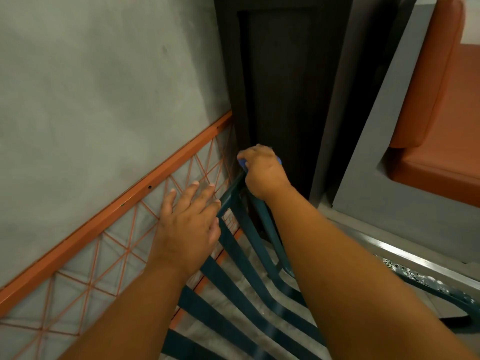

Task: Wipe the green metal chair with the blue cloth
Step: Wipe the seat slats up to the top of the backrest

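Right hand [262,172] is curled around the blue cloth [242,163], only small bits of it peeking out past the fingers on either side. It's pressed onto the far top corner of the green metal chair [241,245], right against the dark wall panel [280,87].

Left hand [189,219] is spread flat, fingers straight, thumb side touching the chair's top rail lower down, holding nothing. Looks like bracing.

Key geometry: the rail's long axis runs from the cloth hand diagonally down toward the left hand, and the slats fan out from there toward the viewer. So the unwiped length lies below and nearer than the grip. Right hand is the one on the job; I'd guess the natural stroke is a pull back along the rail toward the left hand, which sits in the path.

Orange wire fence [109,219] is just beside the rail on the left, so little side clearance there.
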